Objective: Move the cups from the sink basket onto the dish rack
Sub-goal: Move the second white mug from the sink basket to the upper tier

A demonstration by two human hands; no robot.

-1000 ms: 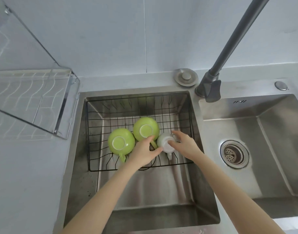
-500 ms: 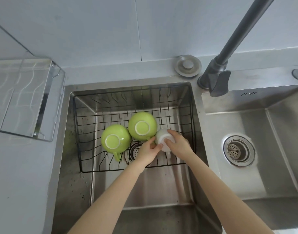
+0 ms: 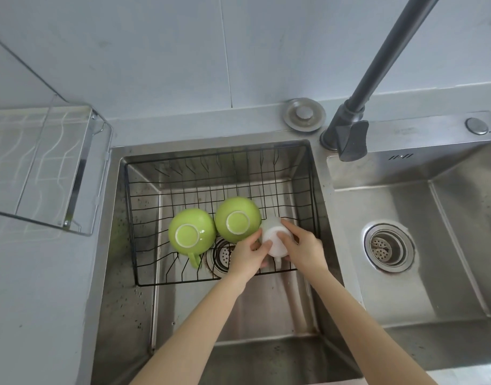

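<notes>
A black wire sink basket (image 3: 222, 173) sits in the left sink bowl. Two green cups lie upside down in it: one on the left (image 3: 191, 232) with its handle toward me, one in the middle (image 3: 237, 218). A small white cup (image 3: 274, 237) stands upside down at the basket's right. My left hand (image 3: 247, 257) grips the white cup from the left and my right hand (image 3: 302, 248) grips it from the right. The metal dish rack (image 3: 44, 168) stands on the counter at the left with nothing on it.
A dark faucet (image 3: 350, 134) rises between the two bowls. The right sink bowl (image 3: 433, 245) has a drain strainer (image 3: 388, 247). A round sink plug (image 3: 304, 115) lies on the back ledge. A tiled wall stands behind.
Both hands have closed in around the white cup, with the left hand shifting off the middle green cup's side. The view has tilted slightly; the cups have stayed in place.
</notes>
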